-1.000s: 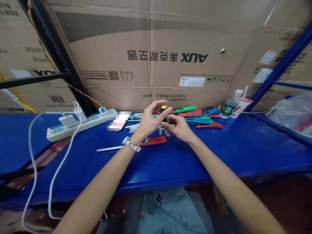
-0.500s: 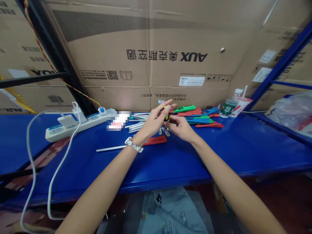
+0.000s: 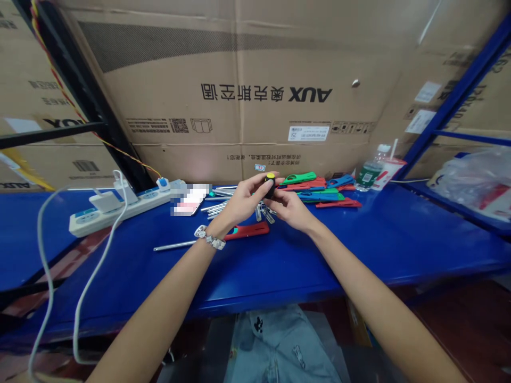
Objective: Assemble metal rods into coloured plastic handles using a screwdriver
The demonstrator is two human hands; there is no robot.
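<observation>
My left hand point(image 3: 244, 202) is closed around a screwdriver point(image 3: 270, 187) with a black handle and a yellow cap, held upright above the table. Its lower end is hidden by my fingers. My right hand point(image 3: 293, 210) pinches just below the handle; what lies between those fingertips is too small to make out. Small clear-and-metal pieces point(image 3: 264, 214) lie under my hands. Behind my left wrist a red plastic handle point(image 3: 249, 230) rests near a metal rod point(image 3: 173, 246). Several more metal rods point(image 3: 215, 208) lie beyond my left hand.
Red, green and blue plastic handles point(image 3: 323, 196) are piled right of my hands. A bottle point(image 3: 366, 174) and a cup with a straw point(image 3: 388, 173) stand farther right. Left are a phone point(image 3: 191, 200) and a power strip point(image 3: 131, 206) with cables. A large carton point(image 3: 255, 64) backs the blue table point(image 3: 279, 271).
The screwdriver handle has turned more upright, its yellow cap now facing up. The fingers of my left hand have curled closer around it. The whole view has shifted slightly.
</observation>
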